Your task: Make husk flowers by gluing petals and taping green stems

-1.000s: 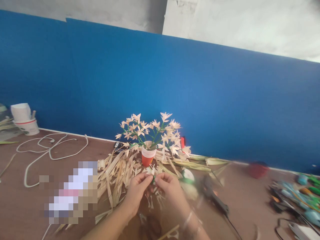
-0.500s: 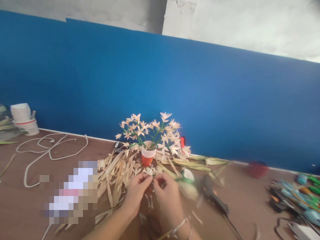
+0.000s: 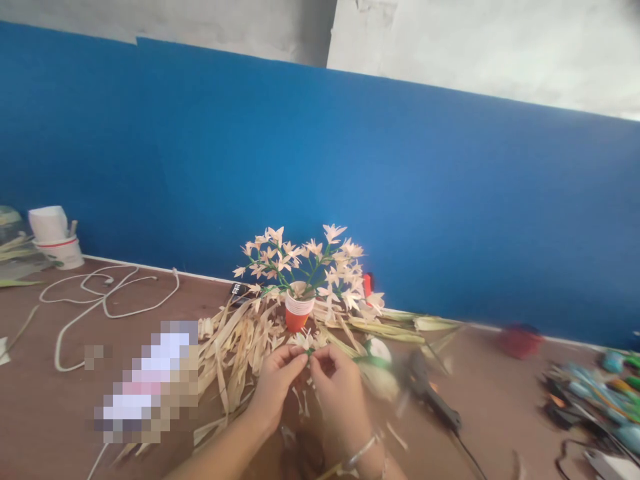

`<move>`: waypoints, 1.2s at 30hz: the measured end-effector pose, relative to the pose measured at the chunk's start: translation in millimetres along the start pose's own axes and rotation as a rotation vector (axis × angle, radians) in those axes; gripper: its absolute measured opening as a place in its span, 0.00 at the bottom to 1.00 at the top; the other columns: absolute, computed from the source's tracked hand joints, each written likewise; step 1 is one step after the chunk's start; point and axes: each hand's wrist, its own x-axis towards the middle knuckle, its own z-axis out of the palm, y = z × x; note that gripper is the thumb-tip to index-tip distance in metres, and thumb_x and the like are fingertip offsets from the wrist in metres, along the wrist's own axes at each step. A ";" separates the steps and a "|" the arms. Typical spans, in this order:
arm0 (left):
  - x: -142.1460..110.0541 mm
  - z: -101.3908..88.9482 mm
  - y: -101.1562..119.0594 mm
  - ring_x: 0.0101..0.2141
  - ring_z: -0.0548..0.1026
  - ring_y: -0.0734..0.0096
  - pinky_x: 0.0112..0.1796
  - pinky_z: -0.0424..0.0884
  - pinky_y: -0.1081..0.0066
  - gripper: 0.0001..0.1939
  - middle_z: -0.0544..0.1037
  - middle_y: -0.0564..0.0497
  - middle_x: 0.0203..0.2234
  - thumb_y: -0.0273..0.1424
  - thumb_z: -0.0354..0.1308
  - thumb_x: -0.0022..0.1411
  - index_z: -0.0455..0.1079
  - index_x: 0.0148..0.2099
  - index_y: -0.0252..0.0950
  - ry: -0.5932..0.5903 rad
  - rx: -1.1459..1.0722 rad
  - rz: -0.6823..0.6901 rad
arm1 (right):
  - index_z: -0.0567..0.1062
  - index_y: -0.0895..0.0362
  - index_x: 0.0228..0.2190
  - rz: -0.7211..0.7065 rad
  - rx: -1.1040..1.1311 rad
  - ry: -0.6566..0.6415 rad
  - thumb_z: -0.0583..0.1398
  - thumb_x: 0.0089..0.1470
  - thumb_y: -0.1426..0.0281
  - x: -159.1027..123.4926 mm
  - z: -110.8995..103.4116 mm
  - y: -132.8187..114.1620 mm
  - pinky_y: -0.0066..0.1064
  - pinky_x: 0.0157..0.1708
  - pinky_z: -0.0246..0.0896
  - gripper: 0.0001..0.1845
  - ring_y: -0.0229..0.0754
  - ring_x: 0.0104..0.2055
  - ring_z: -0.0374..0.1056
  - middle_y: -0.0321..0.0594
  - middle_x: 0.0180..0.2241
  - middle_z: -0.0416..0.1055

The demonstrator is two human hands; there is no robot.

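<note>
My left hand (image 3: pixel 277 383) is closed in a pinch at the base of a small pale artificial flower (image 3: pixel 301 340), which seems made of dried husk. My right hand (image 3: pixel 340 393) pinches from the other side, where a bit of green shows at the flower's base. The fingertips of both hands nearly meet and hide most of the stem. Just behind them stands a stack of orange and white paper cups (image 3: pixel 299 313), holding green-stemmed branches with pale blossoms (image 3: pixel 283 257). A pale roll with a green band (image 3: pixel 379 363) lies beside my right hand.
Dried husk strips (image 3: pixel 235 360) spread over the brown table to the left. A black glue gun (image 3: pixel 435 397) with a cord lies right. White cable (image 3: pixel 103 300) loops at left, near a white cup (image 3: pixel 60 252). Coloured odds and ends (image 3: pixel 595 393) sit far right, before a blue partition (image 3: pixel 320 167).
The view has shifted slightly, so everything sits a little further right. Both hands keep their pinch on the flower, and more green shows between the fingertips.
</note>
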 end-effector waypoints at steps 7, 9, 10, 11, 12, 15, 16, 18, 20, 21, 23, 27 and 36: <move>3.7 -3.7 -3.7 0.17 0.62 0.80 0.20 0.55 0.79 0.13 0.68 0.57 0.15 0.37 0.65 0.44 0.67 0.24 0.32 0.056 0.135 0.045 | 0.70 0.57 0.23 -0.011 0.012 -0.011 0.55 0.51 0.68 -2.0 4.2 4.2 0.29 0.26 0.58 0.09 0.40 0.24 0.65 0.38 0.22 0.70; 4.1 -4.1 -1.0 0.16 0.61 0.81 0.19 0.54 0.79 0.13 0.67 0.58 0.14 0.37 0.64 0.45 0.68 0.25 0.32 0.054 0.160 0.055 | 0.71 0.57 0.23 0.029 0.139 -0.039 0.57 0.50 0.68 0.8 3.2 4.1 0.29 0.27 0.59 0.08 0.40 0.26 0.66 0.39 0.23 0.71; 4.0 -3.9 1.0 0.16 0.61 0.81 0.18 0.54 0.79 0.13 0.67 0.58 0.14 0.38 0.64 0.45 0.68 0.25 0.32 0.049 0.167 0.062 | 0.71 0.58 0.24 0.065 0.225 -0.066 0.58 0.48 0.68 2.8 2.1 4.0 0.29 0.27 0.60 0.07 0.40 0.26 0.66 0.38 0.23 0.71; 3.8 -3.6 3.1 0.16 0.61 0.81 0.18 0.53 0.79 0.13 0.67 0.58 0.13 0.38 0.64 0.45 0.68 0.25 0.32 0.043 0.175 0.067 | 0.71 0.58 0.24 0.116 0.318 -0.108 0.59 0.47 0.67 5.1 0.8 4.0 0.29 0.27 0.59 0.06 0.39 0.25 0.65 0.38 0.23 0.71; 3.6 -3.1 5.3 0.16 0.60 0.81 0.18 0.53 0.79 0.13 0.67 0.58 0.13 0.38 0.63 0.46 0.68 0.25 0.32 0.036 0.186 0.070 | 0.71 0.58 0.24 0.180 0.411 -0.160 0.60 0.46 0.66 7.3 -0.7 4.4 0.27 0.25 0.58 0.07 0.38 0.24 0.65 0.37 0.22 0.70; 3.0 -2.0 10.2 0.16 0.61 0.80 0.17 0.52 0.79 0.13 0.67 0.57 0.12 0.39 0.62 0.47 0.69 0.25 0.33 0.007 0.220 0.081 | 0.71 0.59 0.22 0.404 0.651 -0.302 0.62 0.45 0.62 12.0 -4.1 8.3 0.23 0.19 0.51 0.12 0.33 0.19 0.60 0.34 0.19 0.68; 3.0 -1.8 11.0 0.16 0.61 0.80 0.17 0.52 0.79 0.13 0.68 0.57 0.13 0.39 0.62 0.47 0.69 0.25 0.33 0.000 0.227 0.084 | 0.71 0.60 0.22 0.462 0.717 -0.337 0.61 0.46 0.61 12.6 -4.7 10.3 0.22 0.18 0.49 0.13 0.32 0.18 0.59 0.34 0.19 0.67; 3.2 -1.9 11.5 0.16 0.62 0.80 0.17 0.53 0.79 0.13 0.69 0.56 0.13 0.39 0.62 0.47 0.68 0.24 0.33 -0.014 0.235 0.091 | 0.72 0.60 0.23 0.547 0.842 -0.397 0.61 0.47 0.61 12.2 -5.4 14.0 0.22 0.18 0.49 0.14 0.30 0.18 0.57 0.33 0.19 0.66; 3.6 -2.4 10.7 0.16 0.62 0.80 0.17 0.53 0.79 0.14 0.70 0.55 0.14 0.39 0.62 0.48 0.68 0.24 0.32 -0.030 0.241 0.099 | 0.73 0.61 0.24 0.602 0.955 -0.461 0.61 0.48 0.63 10.9 -5.9 15.7 0.21 0.20 0.52 0.13 0.29 0.19 0.58 0.32 0.19 0.64; 3.7 -2.7 9.9 0.16 0.62 0.80 0.17 0.53 0.79 0.13 0.70 0.55 0.14 0.38 0.62 0.49 0.68 0.24 0.32 -0.035 0.242 0.102 | 0.73 0.61 0.23 0.624 1.005 -0.490 0.61 0.48 0.64 10.2 -6.2 15.6 0.21 0.22 0.53 0.12 0.30 0.20 0.58 0.32 0.20 0.64; 3.9 -3.4 8.0 0.16 0.63 0.80 0.17 0.53 0.80 0.13 0.71 0.55 0.14 0.38 0.62 0.49 0.68 0.24 0.32 -0.050 0.235 0.098 | 0.72 0.61 0.22 0.656 1.091 -0.528 0.61 0.47 0.66 9.2 -6.9 13.9 0.21 0.25 0.55 0.10 0.30 0.23 0.60 0.33 0.21 0.64; 4.1 -5.2 5.7 0.16 0.64 0.80 0.18 0.55 0.80 0.13 0.71 0.55 0.15 0.38 0.62 0.49 0.68 0.24 0.32 -0.069 0.197 0.080 | 0.71 0.61 0.21 0.626 1.127 -0.546 0.62 0.46 0.68 10.0 -8.6 10.8 0.21 0.26 0.54 0.09 0.30 0.25 0.60 0.33 0.22 0.64; 6.5 -8.4 10.2 0.17 0.62 0.81 0.20 0.56 0.79 0.12 0.68 0.57 0.15 0.36 0.62 0.50 0.69 0.26 0.32 -0.115 0.227 0.133 | 0.73 0.62 0.28 0.747 1.229 -0.658 0.63 0.44 0.72 15.0 -10.8 25.3 0.18 0.20 0.45 0.07 0.26 0.20 0.53 0.30 0.20 0.60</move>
